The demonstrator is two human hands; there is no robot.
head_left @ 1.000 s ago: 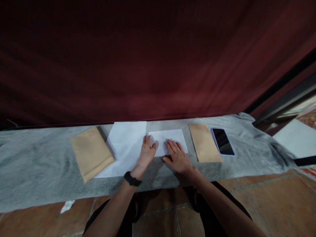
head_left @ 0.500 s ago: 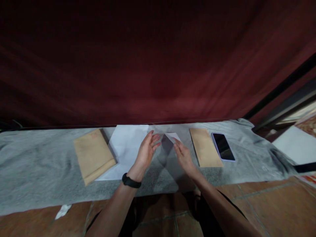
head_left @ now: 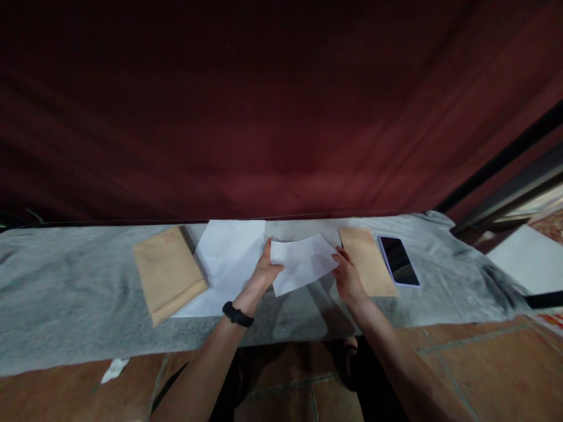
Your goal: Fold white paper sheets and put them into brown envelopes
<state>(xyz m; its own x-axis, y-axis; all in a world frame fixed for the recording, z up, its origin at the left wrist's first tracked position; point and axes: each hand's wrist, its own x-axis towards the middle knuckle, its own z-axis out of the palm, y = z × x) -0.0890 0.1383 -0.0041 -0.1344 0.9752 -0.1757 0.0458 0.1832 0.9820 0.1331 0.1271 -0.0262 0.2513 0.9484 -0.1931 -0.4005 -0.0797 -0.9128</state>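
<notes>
Holding slip (head_left: 303, 264) just below frame centre, clamped at 2 ends by left hand (head_left: 264, 268) and right hand (head_left: 347, 275). Judge light, flexible, easily creased; grip by short edges. Note smooth, bowed oblong. Lower left: white paper (head_left: 229, 252), thick tan packet (head_left: 169, 269); lower right: tan envelope (head_left: 366, 261), glossy phone (head_left: 399, 261); beneath: fuzzy cloth (head_left: 88, 293).

Before you, the cloth (head_left: 88, 293) stretches from left to right, with the curtain (head_left: 281, 117) behind it and the floor (head_left: 492, 369) below its near edge. On the cloth, the envelope stack (head_left: 170, 271) lies farthest left, partly over the paper sheets (head_left: 231, 252). Right of those, you have the held sheet (head_left: 301, 262) between your left hand (head_left: 264, 269) and right hand (head_left: 347, 276). Farther right lies the lone envelope (head_left: 368, 264), with the phone (head_left: 399, 262) just beside it, on its right.
</notes>
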